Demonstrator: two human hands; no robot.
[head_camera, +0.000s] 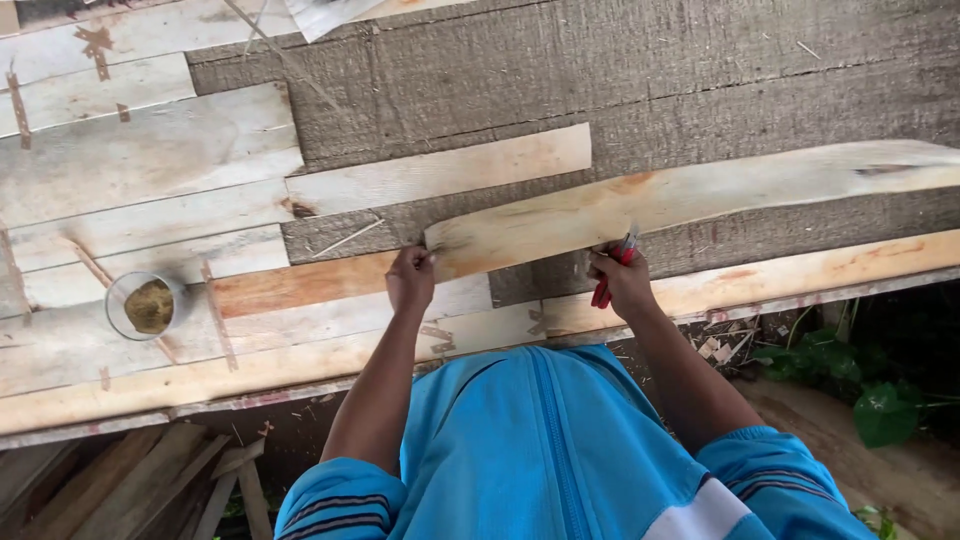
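No labels, signs or screens in view. Only container: small round tin (146, 305), open top, pale metal rim, brown-yellow contents inside; stands upright on plank bench (120, 170), left of person's hands, well apart from them. No wrapper or print discernible on tin

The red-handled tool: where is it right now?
In the head view the red-handled tool sits in the right hand, at the near edge of the long pale plank.
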